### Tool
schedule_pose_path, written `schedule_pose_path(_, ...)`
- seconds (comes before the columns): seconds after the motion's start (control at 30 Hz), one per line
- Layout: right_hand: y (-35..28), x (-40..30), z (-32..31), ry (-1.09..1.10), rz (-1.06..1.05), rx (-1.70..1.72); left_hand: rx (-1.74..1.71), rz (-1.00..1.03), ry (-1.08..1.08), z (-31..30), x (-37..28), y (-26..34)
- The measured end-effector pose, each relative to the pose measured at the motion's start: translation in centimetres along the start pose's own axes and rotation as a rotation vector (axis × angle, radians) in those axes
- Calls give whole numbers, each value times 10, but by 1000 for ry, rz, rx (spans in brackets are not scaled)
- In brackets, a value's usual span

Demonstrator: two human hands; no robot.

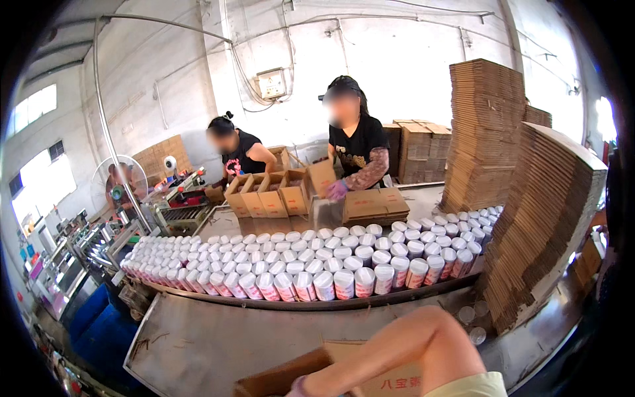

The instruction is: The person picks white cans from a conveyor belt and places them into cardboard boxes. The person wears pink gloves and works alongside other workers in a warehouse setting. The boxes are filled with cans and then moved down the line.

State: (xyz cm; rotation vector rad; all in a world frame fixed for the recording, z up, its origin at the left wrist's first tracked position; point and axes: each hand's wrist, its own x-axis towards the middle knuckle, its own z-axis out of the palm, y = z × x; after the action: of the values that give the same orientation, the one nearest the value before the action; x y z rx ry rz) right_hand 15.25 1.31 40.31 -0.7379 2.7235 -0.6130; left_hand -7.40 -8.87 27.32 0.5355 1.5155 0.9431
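My right arm reaches in from the lower right, elbow bent. At the bottom edge only the purple glove cuff of my right hand [297, 386] shows; its fingers are cut off by the frame. That wrist is over an open cardboard carton [283, 369], whose flap bears red writing. My left hand is out of view. The carton stands on a metal worktable [198, 337]. Beyond it, rows of cylindrical cans [324, 285] with white tops and red-and-white sides stand upright, packed close along a conveyor with a dark front rail [317, 304].
Tall stacks of flattened cartons [540, 223] rise at the right, by several clear round lids [466, 314]. Across the cans, one co-worker [357, 154] handles a carton; another [248, 154] leans over open cartons [270, 196]. Machinery [104, 243] and blue bins [101, 317] are left.
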Motion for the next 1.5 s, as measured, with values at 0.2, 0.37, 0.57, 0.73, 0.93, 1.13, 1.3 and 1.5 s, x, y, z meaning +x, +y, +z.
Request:
schedule_pose_path(0.2, 103, 177, 12, 175, -361, -197, -6, -42, 165, -56, -29, -19)
schedule_pose_path(0.37, 134, 228, 8, 213, 115, -340, -36, -215, 350, -114, -70, -72)
schedule_pose_path(0.57, 124, 175, 14, 791, 23, -155, 13, -615, 547, -161, -140, -147)
schedule_pose_path(0.73, 207, -1, 91, 802, 702, 212, 1210, 97, -276, -109, -104, -201)
schedule_pose_path(0.93, 193, -186, 178, 41, 1424, 402, 1414, 1199, -92, 104, -31, -99)
schedule_pose_path(1.13, 208, -183, 278, 333, 1172, 615, 363, 1049, -408, 158, 15, -146)
schedule_pose_path(1.3, 135, -149, 198, 251, 1367, 477, 1571, 1344, -128, 127, -10, -162)
schedule_pose_path(1.5, 52, -172, 198, 803, 1134, 128, 1439, 1305, -574, 121, 3, -122)
